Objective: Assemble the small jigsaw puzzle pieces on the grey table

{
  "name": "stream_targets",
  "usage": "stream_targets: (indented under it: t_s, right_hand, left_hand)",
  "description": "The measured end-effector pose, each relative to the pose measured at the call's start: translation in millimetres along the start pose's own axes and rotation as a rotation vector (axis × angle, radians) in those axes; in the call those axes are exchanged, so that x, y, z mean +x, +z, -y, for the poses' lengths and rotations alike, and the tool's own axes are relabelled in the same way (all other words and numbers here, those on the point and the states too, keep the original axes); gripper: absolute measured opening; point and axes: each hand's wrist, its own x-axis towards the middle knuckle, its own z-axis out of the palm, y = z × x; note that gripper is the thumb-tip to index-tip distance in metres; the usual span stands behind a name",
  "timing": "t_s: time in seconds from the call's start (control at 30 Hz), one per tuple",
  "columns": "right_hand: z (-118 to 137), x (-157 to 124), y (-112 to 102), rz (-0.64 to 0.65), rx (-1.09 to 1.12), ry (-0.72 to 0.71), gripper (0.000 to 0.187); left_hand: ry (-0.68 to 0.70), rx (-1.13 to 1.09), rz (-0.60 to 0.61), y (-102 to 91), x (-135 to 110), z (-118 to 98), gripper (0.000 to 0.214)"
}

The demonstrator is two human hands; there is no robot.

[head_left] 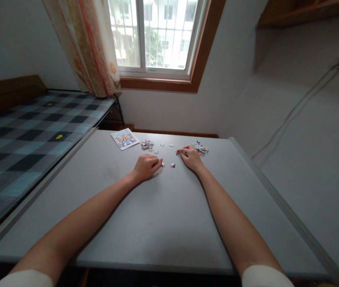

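My left hand [147, 166] rests on the table with its fingers curled together, and a small jigsaw piece [163, 164] shows at its fingertips. A second jigsaw piece, white and dark blue [173, 165], lies by itself just to the right of that one. My right hand [191, 157] is closed in a pinch on a small dark jigsaw piece [177, 153], partly hidden by the fingers. Beyond my right hand is a heap of mixed jigsaw pieces [202, 150]. Another heap [147, 144] lies past my left hand, with several loose pieces [162, 145] between the heaps.
A printed picture card [125, 138] lies at the far left of the grey table [157, 223]. A bed with a checked cover [52, 115] stands along the left side. Behind the table are a curtain [94, 52] and a window; a wall with a hanging cable [294, 109] is at right.
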Motion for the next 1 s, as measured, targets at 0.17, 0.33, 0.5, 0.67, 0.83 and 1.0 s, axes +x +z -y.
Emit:
stream_targets:
  t_s: [0.17,0.33,0.5,0.67,0.83,1.0]
  right_hand:
    - [-0.5,-0.4,0.8,0.003,0.007,0.003,0.020]
    - [1.5,0.1,-1.8,-0.010,0.066,0.018,0.019]
    - [1.3,1.0,-4.1,-0.027,0.136,0.060,0.022]
    - [0.9,1.2,-2.1,-0.015,0.093,0.044,0.026]
    - [0.1,0.6,-0.3,-0.010,0.060,0.023,0.025]
    - [-2.2,0.9,0.6,-0.024,0.068,0.028,0.027]
  left_hand:
    - [-0.005,-0.006,-0.002,0.1,-0.2,-0.2,0.048]
    - [-0.011,-0.005,-0.001,-0.4,-0.5,-0.1,0.048]
    - [-0.009,0.004,-0.003,1.0,-1.0,1.0,0.048]
    - [0.001,0.003,-0.004,0.9,-0.6,1.0,0.048]
    - [0.004,0.015,0.006,0.1,-0.4,1.0,0.048]
    - [-0.007,0.019,0.007,0.5,-0.6,0.8,0.048]
